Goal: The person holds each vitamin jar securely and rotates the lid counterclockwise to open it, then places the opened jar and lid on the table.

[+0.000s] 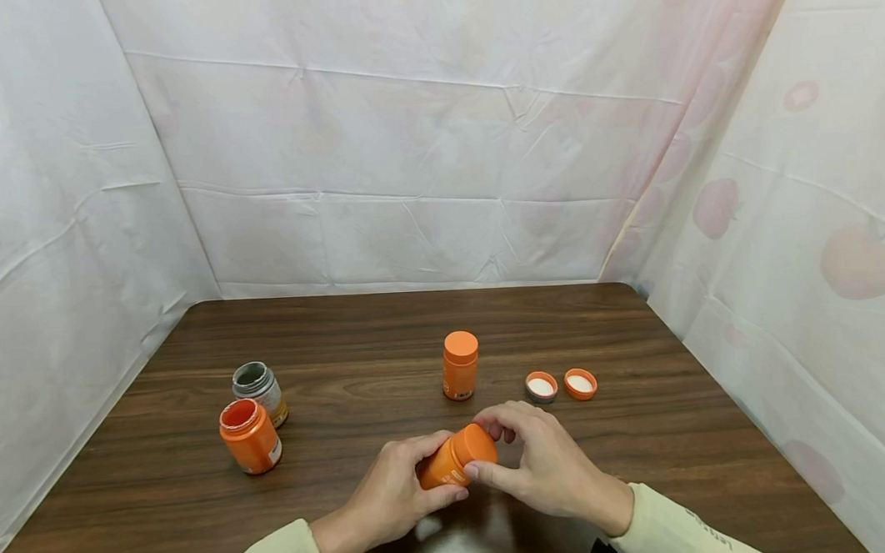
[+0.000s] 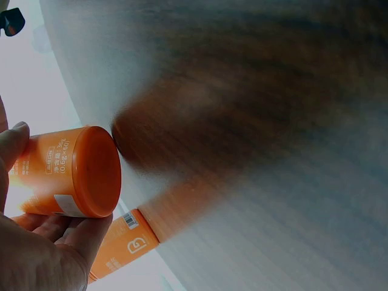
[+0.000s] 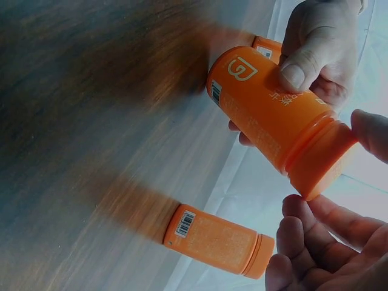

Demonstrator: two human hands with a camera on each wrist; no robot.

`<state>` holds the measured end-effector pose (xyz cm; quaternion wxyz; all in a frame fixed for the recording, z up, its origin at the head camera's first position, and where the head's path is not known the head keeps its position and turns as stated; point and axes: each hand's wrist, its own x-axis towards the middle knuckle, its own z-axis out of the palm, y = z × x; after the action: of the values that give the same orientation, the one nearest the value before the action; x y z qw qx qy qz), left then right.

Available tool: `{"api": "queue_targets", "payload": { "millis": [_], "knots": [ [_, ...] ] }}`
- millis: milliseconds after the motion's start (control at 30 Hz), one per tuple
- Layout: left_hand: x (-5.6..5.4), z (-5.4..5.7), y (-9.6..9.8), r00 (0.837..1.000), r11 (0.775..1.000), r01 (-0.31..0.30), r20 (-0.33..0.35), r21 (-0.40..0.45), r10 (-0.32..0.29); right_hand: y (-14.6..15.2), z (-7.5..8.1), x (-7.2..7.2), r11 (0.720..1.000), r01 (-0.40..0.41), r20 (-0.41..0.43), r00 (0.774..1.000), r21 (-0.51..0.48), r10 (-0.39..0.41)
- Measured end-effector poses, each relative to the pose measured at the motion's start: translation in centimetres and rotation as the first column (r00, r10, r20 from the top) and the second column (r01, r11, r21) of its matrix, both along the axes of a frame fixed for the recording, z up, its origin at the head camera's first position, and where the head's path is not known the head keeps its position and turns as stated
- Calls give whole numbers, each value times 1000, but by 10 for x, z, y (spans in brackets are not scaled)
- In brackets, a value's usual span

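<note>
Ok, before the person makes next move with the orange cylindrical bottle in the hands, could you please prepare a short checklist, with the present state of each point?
The next move is probably twisting the lid, so verify:

1. Left hand holds the orange cylindrical bottle: ok, thumb and fingers around its body.
2. Right hand at the round orange lid: ok, thumb and fingertips touch it.
3. Lid on the bottle: ok.
4. Lid loosened: cannot tell.
5. Bottle upright: not ok, tilted.
6. Second orange capped bottle apart from both hands: ok, standing beyond them.
</note>
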<state>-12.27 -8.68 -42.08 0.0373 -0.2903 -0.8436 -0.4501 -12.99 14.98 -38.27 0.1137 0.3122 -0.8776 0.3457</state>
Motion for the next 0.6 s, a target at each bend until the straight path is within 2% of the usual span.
{"api": "queue_targets", "payload": {
  "millis": [600],
  "knots": [
    [1,-1,-1,1000,1000,-4,-22,-17,4,3,1,-2,988,-148,-40,988,-43,146]
  ]
}}
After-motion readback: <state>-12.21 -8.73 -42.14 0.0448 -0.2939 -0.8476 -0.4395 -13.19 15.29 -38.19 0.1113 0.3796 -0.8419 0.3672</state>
